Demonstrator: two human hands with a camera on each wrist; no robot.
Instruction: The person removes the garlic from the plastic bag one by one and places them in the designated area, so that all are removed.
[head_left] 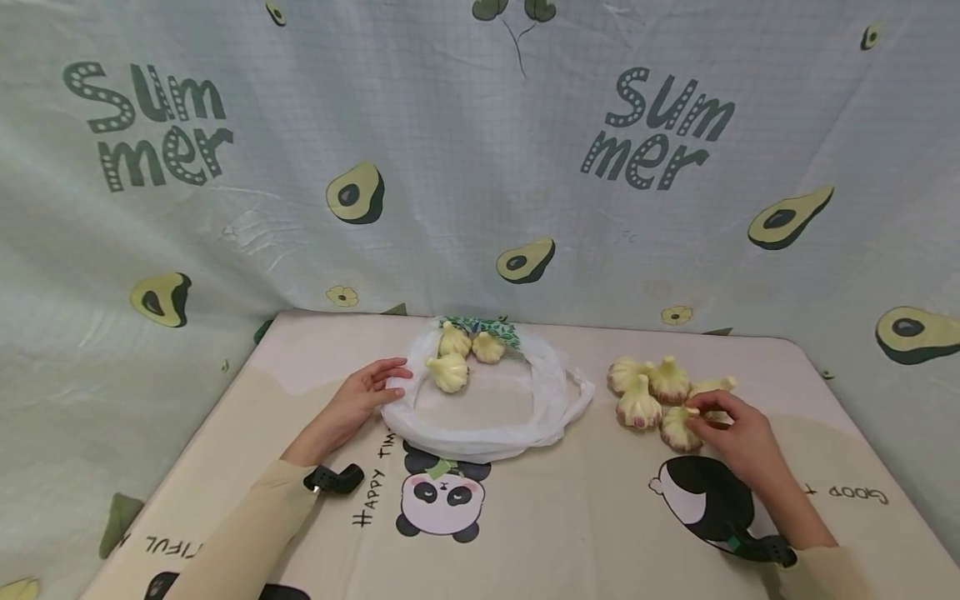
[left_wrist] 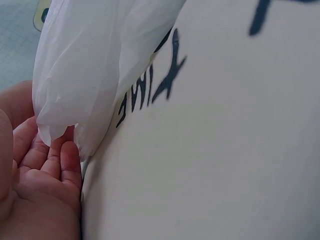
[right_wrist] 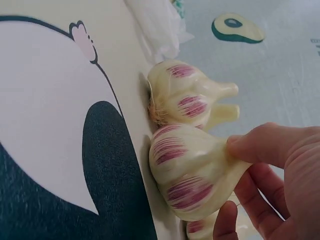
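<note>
- Rightward: right hand [head_left: 742,437], pinching purple-streaked cream garlic bulb [right_wrist: 185,172] by its stem.
- Crowding it: four matching bulbs [head_left: 639,405].
- Left hand [head_left: 366,392]: touching white plastic bag [head_left: 555,392], grip indeterminate; three bulbs [head_left: 450,375] within its rim.

Bare left hand [left_wrist: 42,185] at a thin white plastic bag [left_wrist: 80,70]

We see the bag fall in soft, translucent folds, its ragged lower edge touching the bent fingers [left_wrist: 70,162]. Some fingertips are hidden behind it. To the right we have a smooth cream surface [left_wrist: 200,160] printed with dark, slanting letters [left_wrist: 172,70]; at upper left, a pale blue-green backdrop [left_wrist: 15,55] bears a cut-off yellow-green shape [left_wrist: 39,17].
</note>
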